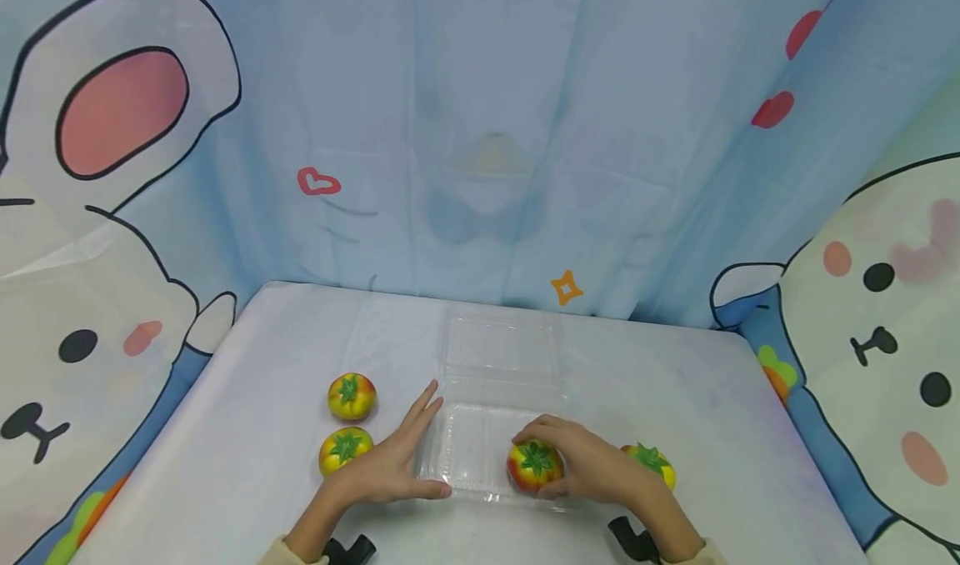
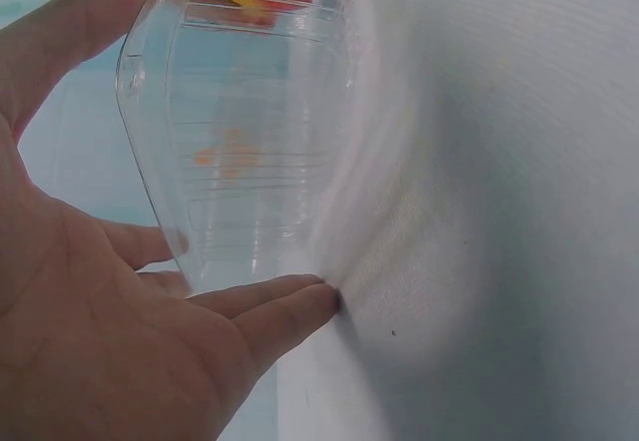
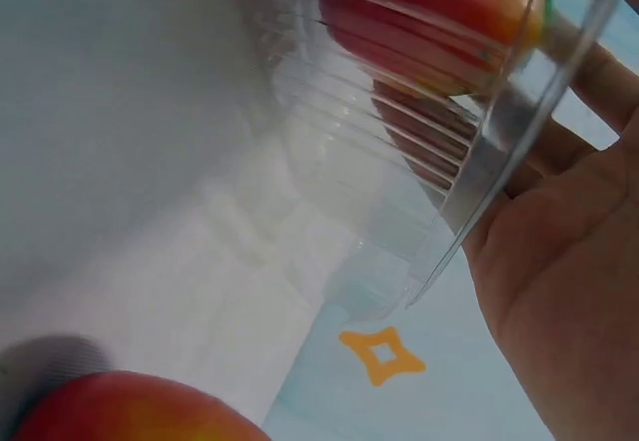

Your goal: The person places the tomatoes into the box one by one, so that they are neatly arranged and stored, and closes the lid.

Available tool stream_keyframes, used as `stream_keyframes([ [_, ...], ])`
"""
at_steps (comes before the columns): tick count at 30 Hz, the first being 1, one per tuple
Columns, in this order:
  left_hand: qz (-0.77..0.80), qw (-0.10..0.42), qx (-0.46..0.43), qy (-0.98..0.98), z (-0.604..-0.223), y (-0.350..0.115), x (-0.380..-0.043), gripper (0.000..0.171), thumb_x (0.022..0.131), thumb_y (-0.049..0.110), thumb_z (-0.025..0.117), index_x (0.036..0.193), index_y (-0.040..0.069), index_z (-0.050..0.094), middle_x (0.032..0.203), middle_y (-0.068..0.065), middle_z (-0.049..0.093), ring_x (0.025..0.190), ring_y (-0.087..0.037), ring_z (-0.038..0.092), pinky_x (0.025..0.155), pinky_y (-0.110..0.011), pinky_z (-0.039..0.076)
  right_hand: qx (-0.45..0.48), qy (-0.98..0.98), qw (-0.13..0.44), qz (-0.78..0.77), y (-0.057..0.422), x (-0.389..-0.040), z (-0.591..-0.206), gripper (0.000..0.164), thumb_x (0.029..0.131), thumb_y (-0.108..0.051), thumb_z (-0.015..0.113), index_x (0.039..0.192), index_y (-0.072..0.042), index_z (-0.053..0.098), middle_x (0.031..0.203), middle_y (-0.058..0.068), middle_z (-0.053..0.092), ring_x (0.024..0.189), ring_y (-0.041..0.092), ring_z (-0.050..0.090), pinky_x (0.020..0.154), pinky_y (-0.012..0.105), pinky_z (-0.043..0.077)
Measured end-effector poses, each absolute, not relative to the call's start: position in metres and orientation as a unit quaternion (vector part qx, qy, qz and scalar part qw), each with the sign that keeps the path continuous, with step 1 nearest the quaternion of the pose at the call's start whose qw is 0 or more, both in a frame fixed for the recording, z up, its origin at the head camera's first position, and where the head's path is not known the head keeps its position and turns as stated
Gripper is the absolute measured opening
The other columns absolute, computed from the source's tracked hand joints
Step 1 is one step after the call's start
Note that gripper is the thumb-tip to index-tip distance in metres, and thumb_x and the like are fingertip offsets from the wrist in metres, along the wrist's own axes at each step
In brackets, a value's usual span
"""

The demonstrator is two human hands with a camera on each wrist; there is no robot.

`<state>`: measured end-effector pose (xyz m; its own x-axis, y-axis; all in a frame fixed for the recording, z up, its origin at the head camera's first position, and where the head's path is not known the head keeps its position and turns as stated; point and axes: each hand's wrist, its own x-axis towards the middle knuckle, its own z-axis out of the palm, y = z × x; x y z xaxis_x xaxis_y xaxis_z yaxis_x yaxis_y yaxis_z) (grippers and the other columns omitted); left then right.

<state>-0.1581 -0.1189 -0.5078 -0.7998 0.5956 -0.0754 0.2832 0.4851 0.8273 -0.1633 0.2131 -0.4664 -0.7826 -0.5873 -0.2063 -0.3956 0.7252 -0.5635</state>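
Observation:
A clear plastic clamshell box [image 1: 480, 436] lies on the table with its lid [image 1: 504, 350] laid back. Over the right side of its base, my right hand [image 1: 592, 462] grips a red-and-yellow tomato [image 1: 536, 467] with a green leafy top, thumb and fingers round its sides. The right wrist view shows this tomato [image 3: 419, 17] behind the ribbed clear wall. At the box's left edge is my left hand [image 1: 393, 465], thumb and fingers spread along that side. In the left wrist view, this hand's fingers [image 2: 290, 316] are extended by the box rim and touch the tablecloth.
Two more tomatoes, a rear one [image 1: 352, 397] and a front one [image 1: 345, 450], sit left of the box. Another tomato [image 1: 651, 462] is partly hidden behind my right forearm. A white cloth covers the table [image 1: 247, 432]; a blue cartoon curtain [image 1: 480, 132] hangs behind.

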Motion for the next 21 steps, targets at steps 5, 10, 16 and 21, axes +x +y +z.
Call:
stream_keyframes([
  [5,0.438,0.18,0.261,0.841,-0.5064,-0.1184,-0.1575,0.121,0.087,0.052,0.082,0.172,0.011,0.007,0.18,-0.005,-0.017,0.167,-0.042,0.008,0.127,-0.068,0.031,-0.269,0.905,0.21,-0.253,0.213,-0.1647,-0.4633,0.058,0.079,-0.025,0.095,0.131,-0.023,0.07,0.132,-0.01,0.067,0.119,0.013,0.061,0.11,0.044,0.058],
  [10,0.441,0.184,0.262,0.838,-0.5042,-0.118,-0.1569,0.121,0.087,0.052,0.082,0.172,0.011,0.007,0.18,-0.006,-0.017,0.167,-0.042,0.008,0.127,-0.068,0.03,-0.269,0.901,0.224,-0.256,0.2153,-0.1651,-0.4614,0.06,0.08,-0.027,0.094,0.134,-0.021,0.068,0.134,-0.01,0.067,0.12,0.014,0.061,0.111,0.046,0.057],
  [16,0.44,0.185,0.264,0.838,-0.5041,-0.1174,-0.157,0.122,0.086,0.054,0.082,0.172,0.01,0.007,0.18,-0.007,-0.017,0.167,-0.043,0.008,0.126,-0.07,0.03,-0.262,0.897,0.232,-0.27,0.2172,-0.1656,-0.4616,0.063,0.08,-0.028,0.094,0.136,-0.02,0.067,0.137,-0.009,0.067,0.124,0.017,0.06,0.113,0.05,0.055],
  [21,0.44,0.183,0.265,0.838,-0.5054,-0.1167,-0.1572,0.121,0.086,0.049,0.083,0.171,0.009,0.007,0.18,-0.007,-0.017,0.167,-0.043,0.009,0.126,-0.07,0.03,-0.257,0.892,0.235,-0.287,0.2183,-0.1651,-0.461,0.064,0.08,-0.027,0.094,0.138,-0.021,0.066,0.138,-0.01,0.066,0.128,0.019,0.06,0.115,0.052,0.052],
])
